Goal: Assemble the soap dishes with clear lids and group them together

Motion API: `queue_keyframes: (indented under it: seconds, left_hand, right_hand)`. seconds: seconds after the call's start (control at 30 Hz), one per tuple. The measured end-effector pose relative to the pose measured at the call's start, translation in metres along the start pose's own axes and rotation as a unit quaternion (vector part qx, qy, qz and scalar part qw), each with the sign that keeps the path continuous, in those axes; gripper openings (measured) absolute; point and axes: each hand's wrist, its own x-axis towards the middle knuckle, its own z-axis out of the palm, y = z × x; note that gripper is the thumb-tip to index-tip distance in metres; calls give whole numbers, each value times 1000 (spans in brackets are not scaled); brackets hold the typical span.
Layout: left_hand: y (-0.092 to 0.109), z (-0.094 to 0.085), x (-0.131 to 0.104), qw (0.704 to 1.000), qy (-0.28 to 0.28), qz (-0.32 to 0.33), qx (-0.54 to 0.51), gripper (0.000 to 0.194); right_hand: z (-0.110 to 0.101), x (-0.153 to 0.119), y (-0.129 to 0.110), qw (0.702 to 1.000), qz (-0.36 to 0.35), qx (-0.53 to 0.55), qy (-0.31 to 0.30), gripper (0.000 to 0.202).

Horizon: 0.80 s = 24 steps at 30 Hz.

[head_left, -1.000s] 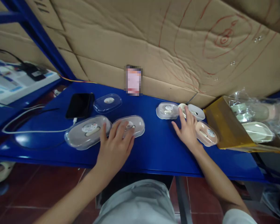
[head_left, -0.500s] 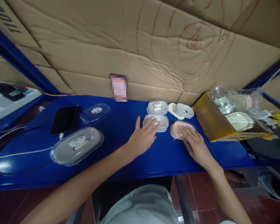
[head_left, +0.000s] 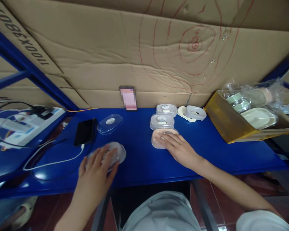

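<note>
Before "1100X380" cardboard point(head_left: 91, 51), left hand point(head_left: 93, 171), right hand point(head_left: 180, 149) on lidded cases point(head_left: 156, 141)

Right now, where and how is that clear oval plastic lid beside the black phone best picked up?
I'd pinch the lid across its narrow width, at the long edges, coming from above and the right: it seems to lie flat, and the black phone sits close on its left.

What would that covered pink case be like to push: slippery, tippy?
The pink case looks like rigid plastic, so it probably keeps its shape. Its smooth, clear cover may feel slippery. Low and wide, it seems unlikely to tip.
</note>
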Motion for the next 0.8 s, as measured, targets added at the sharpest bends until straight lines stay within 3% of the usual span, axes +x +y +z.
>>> queue_keyframes:
  seconds: [0.1, 0.3, 0.4, 0.47, 0.53, 0.63, 0.7, 0.8]
  left_hand:
    - [44, -2, 1, 995, 22, 83, -48, 44]
    - [132, 3, 21, 967, 0, 212, -141, 45]
    - [153, 13, 33, 962, -8, 229, -149, 47]
    - [160, 19, 37, 962, -6, 228, -149, 47]
    - [167, 22, 39, 962, 5, 228, -148, 47]
    - [181, 24, 41, 957, 22, 248, -151, 46]
    - [193, 25, 47, 950, 25, 272, -152, 45]
    - [212, 25, 62, 942, 27, 303, -145, 46]
  right_hand:
    - [7, 9, 7, 998, -14, 53, 15, 61]
    - [3, 14, 19, 976, -42, 203, 68, 44]
    - [-6, 15, 53, 965, 34, 212, 150, 41]
    - [-11, 10, 91, 966, 95, 149, 190, 42]
    - [-13, -1, 131, 970, 155, 44, 180, 51]
    - [-10, -24, 178, 966, 226, -83, 97, 62]
    - [-8, -39, 194, 964, 235, -116, 49, 62]
    - [-9, -60, 199, 958, 250, -135, 30, 59]
